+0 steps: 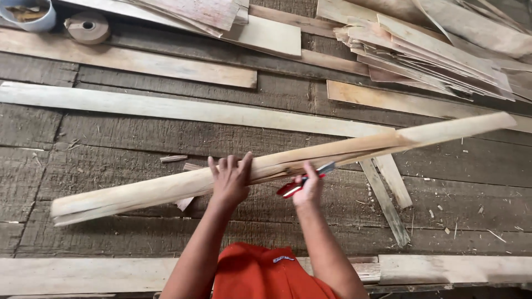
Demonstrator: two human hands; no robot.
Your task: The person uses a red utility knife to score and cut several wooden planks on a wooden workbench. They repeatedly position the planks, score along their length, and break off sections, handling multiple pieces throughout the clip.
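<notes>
A long, pale strip of thin wood veneer [138,194] is held above the wooden work surface, slanting from lower left to upper right. My left hand [230,180] grips it near its middle, fingers curled over the top edge. My right hand [308,188] is closed on a red-handled utility knife [299,185], whose blade rests against the strip's lower edge. The strip looks split along its length to the right of the knife.
A dark plank floor [138,138] carries loose veneer strips [183,108], narrow offcuts [388,199] and a tall stack of sheets [432,55] at upper right. A tape roll [87,26] and a pale bucket [27,14] sit upper left. An orange garment [260,274] is below.
</notes>
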